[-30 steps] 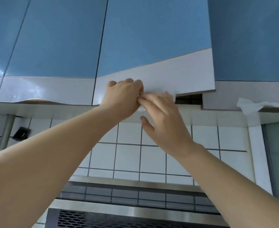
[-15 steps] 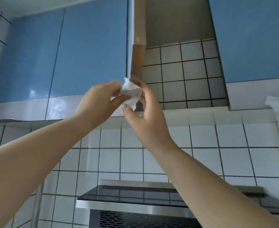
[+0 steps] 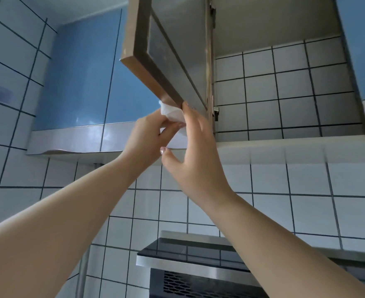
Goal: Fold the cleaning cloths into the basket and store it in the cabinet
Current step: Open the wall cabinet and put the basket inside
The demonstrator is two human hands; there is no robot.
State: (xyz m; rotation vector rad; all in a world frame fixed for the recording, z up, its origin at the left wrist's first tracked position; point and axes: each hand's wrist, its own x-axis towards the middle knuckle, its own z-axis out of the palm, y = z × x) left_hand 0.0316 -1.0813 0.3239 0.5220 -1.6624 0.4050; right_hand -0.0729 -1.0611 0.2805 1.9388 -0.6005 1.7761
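Two hands: left hand [image 3: 147, 136] pinches white wad [image 3: 173, 114]; right hand [image 3: 195, 155] loose, fingertips at door [image 3: 166, 52] edge.
Wad: soft, light; pinch anywhere.

Cabinet door [image 3: 166, 50] top cut off; white wad [image 3: 172, 114] partly hidden.

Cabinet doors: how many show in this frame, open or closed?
3 fully identifiable. One open door swings out above the hands. Two closed blue doors sit to its left. A blue panel at the right edge may be a fourth; it is cut off.
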